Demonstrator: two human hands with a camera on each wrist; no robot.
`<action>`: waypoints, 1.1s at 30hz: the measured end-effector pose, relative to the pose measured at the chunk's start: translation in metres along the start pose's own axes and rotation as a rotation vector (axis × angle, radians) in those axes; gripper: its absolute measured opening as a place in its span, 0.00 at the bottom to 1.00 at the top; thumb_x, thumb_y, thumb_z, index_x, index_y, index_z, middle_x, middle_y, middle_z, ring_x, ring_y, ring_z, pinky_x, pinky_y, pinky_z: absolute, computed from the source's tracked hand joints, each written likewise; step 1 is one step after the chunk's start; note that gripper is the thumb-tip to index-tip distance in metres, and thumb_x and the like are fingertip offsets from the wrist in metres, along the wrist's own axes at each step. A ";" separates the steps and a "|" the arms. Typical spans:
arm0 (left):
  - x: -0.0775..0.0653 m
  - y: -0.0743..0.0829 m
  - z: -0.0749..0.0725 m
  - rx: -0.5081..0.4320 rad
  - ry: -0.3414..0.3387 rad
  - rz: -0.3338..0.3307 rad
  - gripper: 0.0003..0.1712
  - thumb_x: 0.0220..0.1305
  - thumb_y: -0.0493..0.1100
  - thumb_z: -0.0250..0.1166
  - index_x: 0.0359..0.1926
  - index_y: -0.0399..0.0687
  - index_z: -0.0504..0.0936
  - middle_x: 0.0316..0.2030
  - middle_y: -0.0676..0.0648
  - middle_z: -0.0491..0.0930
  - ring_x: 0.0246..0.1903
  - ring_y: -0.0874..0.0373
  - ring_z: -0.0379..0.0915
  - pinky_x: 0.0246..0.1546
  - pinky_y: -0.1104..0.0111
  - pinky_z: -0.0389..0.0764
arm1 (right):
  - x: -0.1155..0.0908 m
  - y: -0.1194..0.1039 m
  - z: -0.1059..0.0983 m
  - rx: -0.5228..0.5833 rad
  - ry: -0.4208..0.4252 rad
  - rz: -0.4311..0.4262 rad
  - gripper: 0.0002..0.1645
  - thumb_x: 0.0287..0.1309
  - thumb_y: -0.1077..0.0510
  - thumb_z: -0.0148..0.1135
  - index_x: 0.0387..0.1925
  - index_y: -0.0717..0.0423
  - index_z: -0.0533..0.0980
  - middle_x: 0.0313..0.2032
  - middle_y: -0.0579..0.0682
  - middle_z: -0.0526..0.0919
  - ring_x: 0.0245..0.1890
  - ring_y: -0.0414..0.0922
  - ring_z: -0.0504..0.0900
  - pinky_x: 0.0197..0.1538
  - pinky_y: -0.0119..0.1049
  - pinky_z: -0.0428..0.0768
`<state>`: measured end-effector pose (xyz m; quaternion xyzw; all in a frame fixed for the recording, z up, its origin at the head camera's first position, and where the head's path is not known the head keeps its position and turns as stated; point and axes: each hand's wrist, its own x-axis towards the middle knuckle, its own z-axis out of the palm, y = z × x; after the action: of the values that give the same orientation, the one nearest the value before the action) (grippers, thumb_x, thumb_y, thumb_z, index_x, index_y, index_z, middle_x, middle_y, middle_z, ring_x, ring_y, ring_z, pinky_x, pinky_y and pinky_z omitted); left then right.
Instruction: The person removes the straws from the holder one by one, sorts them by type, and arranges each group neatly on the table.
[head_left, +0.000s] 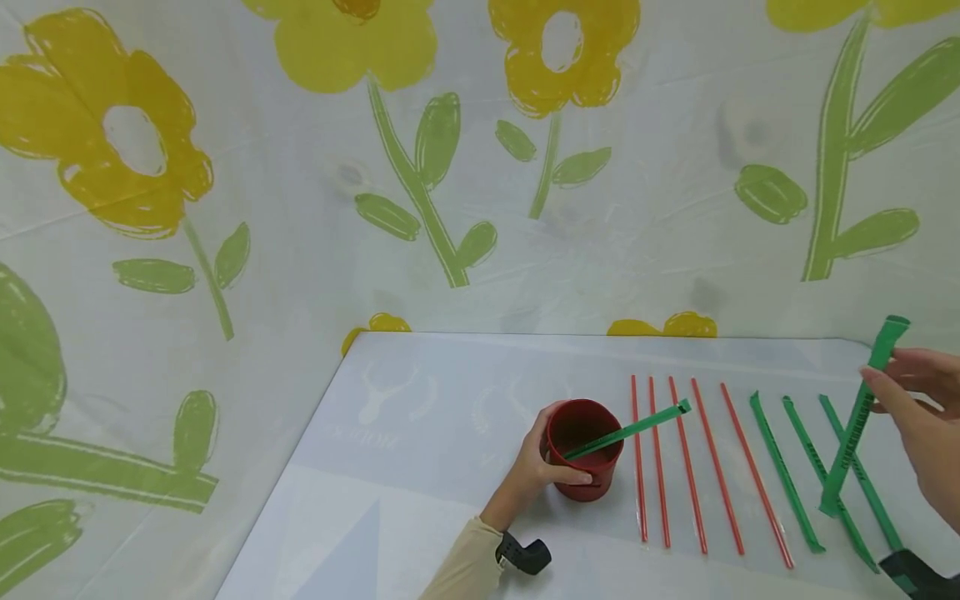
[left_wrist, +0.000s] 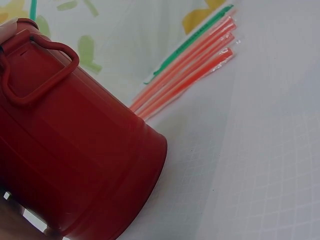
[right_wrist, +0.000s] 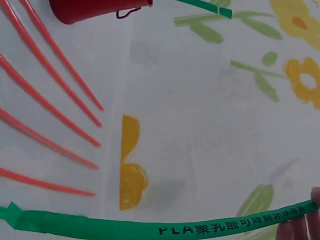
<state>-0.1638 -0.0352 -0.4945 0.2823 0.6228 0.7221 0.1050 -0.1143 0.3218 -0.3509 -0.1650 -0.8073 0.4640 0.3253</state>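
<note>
My left hand (head_left: 534,467) grips a red metal bucket (head_left: 587,488) round its side, thumb at the front. A small wire handle (left_wrist: 41,75) shows on the bucket in the left wrist view. One green paper-wrapped straw (head_left: 637,428) leans in the bucket, its upper end past the rim to the right. At the right edge, my right hand (head_left: 921,421) pinches another green wrapped straw (head_left: 855,427) near its top; dark print (right_wrist: 230,225) runs along the wrapper. This straw is tilted, its lower end in front of the green straws on the table.
Several red straws (head_left: 692,467) in clear wrappers lie side by side right of the bucket. Three green wrapped straws (head_left: 784,471) lie farther right. The white table (head_left: 390,483) meets a flower-printed cloth (head_left: 645,250) at its back and left edges.
</note>
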 end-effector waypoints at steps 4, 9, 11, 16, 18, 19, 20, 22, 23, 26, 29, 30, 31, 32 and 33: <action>0.001 -0.014 -0.002 0.011 0.015 0.019 0.49 0.47 0.38 0.71 0.69 0.52 0.55 0.64 0.43 0.63 0.64 0.39 0.55 0.57 0.52 0.70 | 0.012 0.014 -0.003 -0.058 -0.012 0.066 0.23 0.64 0.63 0.54 0.58 0.42 0.71 0.34 0.25 0.68 0.33 0.21 0.68 0.39 0.12 0.63; 0.002 -0.017 -0.003 0.013 0.028 0.034 0.49 0.47 0.41 0.72 0.68 0.56 0.57 0.63 0.46 0.65 0.63 0.40 0.56 0.55 0.54 0.72 | 0.026 0.039 -0.004 -0.166 -0.042 0.119 0.22 0.66 0.56 0.54 0.59 0.36 0.69 0.35 0.21 0.64 0.34 0.19 0.63 0.43 0.14 0.65; 0.002 -0.016 -0.002 0.011 0.032 0.032 0.49 0.47 0.42 0.73 0.68 0.56 0.57 0.63 0.46 0.65 0.63 0.40 0.56 0.55 0.53 0.72 | 0.033 0.053 -0.004 -0.218 -0.052 0.143 0.23 0.66 0.54 0.54 0.61 0.36 0.68 0.35 0.21 0.62 0.35 0.19 0.61 0.45 0.16 0.66; 0.001 -0.008 0.000 0.000 0.020 0.027 0.49 0.47 0.40 0.72 0.68 0.50 0.56 0.64 0.41 0.63 0.63 0.37 0.55 0.56 0.46 0.68 | 0.055 0.103 -0.004 -0.283 -0.030 0.204 0.26 0.67 0.53 0.52 0.65 0.42 0.66 0.35 0.20 0.58 0.33 0.20 0.57 0.39 0.21 0.63; 0.000 -0.001 0.002 -0.006 0.008 0.024 0.50 0.47 0.38 0.71 0.69 0.46 0.55 0.64 0.38 0.62 0.63 0.35 0.53 0.57 0.42 0.66 | 0.065 0.123 -0.005 -0.303 -0.032 0.229 0.26 0.67 0.53 0.51 0.66 0.44 0.65 0.34 0.19 0.57 0.30 0.19 0.57 0.36 0.21 0.62; 0.000 0.003 0.003 -0.009 0.001 0.022 0.50 0.47 0.37 0.71 0.69 0.44 0.54 0.64 0.36 0.61 0.63 0.34 0.53 0.57 0.41 0.64 | 0.069 0.132 -0.005 -0.314 -0.038 0.239 0.26 0.67 0.53 0.51 0.66 0.45 0.65 0.34 0.20 0.57 0.29 0.19 0.56 0.34 0.21 0.60; -0.001 0.007 0.003 -0.008 -0.005 0.019 0.50 0.48 0.36 0.70 0.69 0.43 0.53 0.64 0.35 0.60 0.63 0.33 0.52 0.57 0.41 0.64 | 0.072 0.138 -0.005 -0.333 -0.050 0.260 0.27 0.67 0.53 0.50 0.67 0.48 0.64 0.34 0.21 0.57 0.28 0.20 0.56 0.34 0.23 0.60; -0.001 0.012 0.004 -0.005 -0.012 0.017 0.50 0.47 0.35 0.70 0.69 0.40 0.52 0.64 0.33 0.60 0.63 0.32 0.52 0.57 0.41 0.64 | 0.077 0.149 -0.005 -0.369 -0.058 0.277 0.28 0.67 0.53 0.50 0.67 0.50 0.64 0.34 0.24 0.60 0.27 0.20 0.55 0.32 0.24 0.60; -0.001 0.013 0.004 0.001 -0.011 0.018 0.50 0.48 0.35 0.70 0.69 0.40 0.52 0.64 0.33 0.60 0.63 0.32 0.52 0.57 0.41 0.64 | 0.079 0.153 -0.005 -0.386 -0.062 0.290 0.28 0.67 0.53 0.51 0.67 0.50 0.64 0.34 0.25 0.60 0.26 0.20 0.55 0.31 0.25 0.61; -0.001 0.010 0.004 0.010 0.002 0.016 0.49 0.47 0.36 0.70 0.69 0.43 0.54 0.64 0.36 0.61 0.63 0.35 0.54 0.57 0.44 0.66 | 0.082 0.161 -0.005 -0.422 -0.072 0.318 0.28 0.67 0.53 0.50 0.67 0.52 0.64 0.34 0.32 0.64 0.25 0.23 0.56 0.29 0.27 0.62; 0.000 -0.001 0.002 0.009 0.017 0.016 0.49 0.47 0.39 0.71 0.68 0.50 0.56 0.64 0.42 0.64 0.63 0.40 0.57 0.57 0.47 0.68 | 0.081 0.165 -0.004 -0.465 -0.080 0.333 0.28 0.67 0.55 0.50 0.66 0.56 0.64 0.35 0.43 0.69 0.25 0.28 0.58 0.29 0.30 0.62; 0.001 -0.006 0.002 0.010 0.021 0.014 0.49 0.46 0.39 0.72 0.68 0.53 0.57 0.63 0.44 0.64 0.63 0.42 0.58 0.57 0.49 0.69 | 0.079 0.167 -0.004 -0.487 -0.086 0.327 0.28 0.67 0.55 0.50 0.66 0.58 0.64 0.37 0.48 0.70 0.25 0.29 0.59 0.28 0.30 0.62; 0.001 -0.010 0.001 0.012 0.024 0.013 0.49 0.46 0.41 0.72 0.68 0.55 0.57 0.63 0.46 0.65 0.63 0.44 0.58 0.57 0.51 0.69 | 0.078 0.169 -0.003 -0.506 -0.091 0.324 0.27 0.67 0.57 0.50 0.65 0.59 0.65 0.39 0.53 0.72 0.26 0.32 0.60 0.28 0.31 0.61; 0.002 -0.012 0.001 0.014 0.027 0.010 0.49 0.46 0.42 0.72 0.68 0.56 0.57 0.63 0.47 0.65 0.63 0.46 0.59 0.57 0.52 0.70 | 0.078 0.175 -0.003 -0.528 -0.098 0.317 0.27 0.67 0.58 0.50 0.65 0.61 0.64 0.42 0.59 0.72 0.27 0.37 0.63 0.28 0.32 0.61; 0.002 -0.014 0.000 0.016 0.028 0.011 0.49 0.46 0.42 0.73 0.68 0.57 0.57 0.63 0.48 0.65 0.62 0.47 0.59 0.57 0.52 0.70 | 0.078 0.181 -0.002 -0.540 -0.102 0.318 0.27 0.66 0.59 0.51 0.65 0.62 0.64 0.45 0.62 0.72 0.28 0.39 0.64 0.28 0.33 0.61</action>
<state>-0.1678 -0.0311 -0.5078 0.2762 0.6284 0.7217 0.0900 -0.1769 0.4606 -0.4762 -0.3461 -0.8806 0.2856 0.1523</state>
